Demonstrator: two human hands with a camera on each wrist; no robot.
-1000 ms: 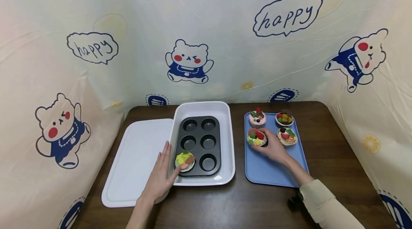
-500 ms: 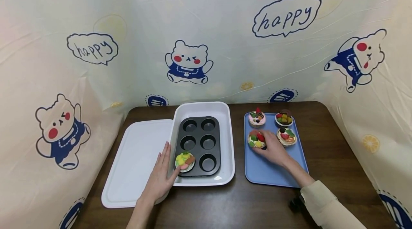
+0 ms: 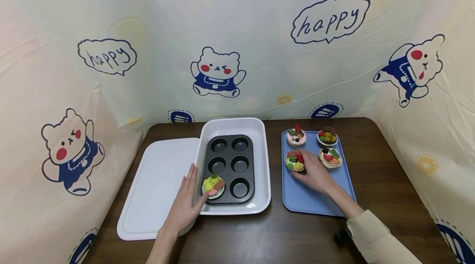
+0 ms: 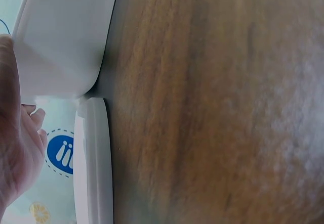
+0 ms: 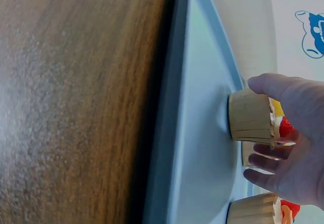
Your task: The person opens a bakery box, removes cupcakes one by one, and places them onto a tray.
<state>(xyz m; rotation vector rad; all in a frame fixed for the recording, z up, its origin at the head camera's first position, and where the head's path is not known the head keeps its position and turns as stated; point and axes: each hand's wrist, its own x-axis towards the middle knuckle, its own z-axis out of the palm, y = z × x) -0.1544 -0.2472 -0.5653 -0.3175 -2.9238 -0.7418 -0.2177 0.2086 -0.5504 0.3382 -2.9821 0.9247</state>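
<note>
On the blue tray (image 3: 315,198), my right hand (image 3: 315,172) holds the near-left cupcake (image 3: 294,161), topped with red, green and yellow fruit. In the right wrist view, the thumb lies along one side of its tan paper cup (image 5: 250,115) and the fingers curl round the other; its base is at the tray surface. My left hand (image 3: 184,202) rests with straight fingers along the left rim of a white tub (image 3: 262,198). Inside the tub sits a dark muffin pan (image 3: 228,177). A yellow-topped cupcake (image 3: 213,185) sits in its near-left cup, beside my left thumb.
Three other cupcakes stand on the blue tray: a pink one (image 3: 296,137), a fruit-filled one (image 3: 328,136) and a cream one (image 3: 330,158). A white lid (image 3: 156,189) lies left of the tub, partly under my left forearm. A printed curtain (image 3: 156,20) surrounds the table.
My right hand has shifted slightly toward me, its fingers closer round the cupcake, which has moved a little with it. The left hand stays in place.
</note>
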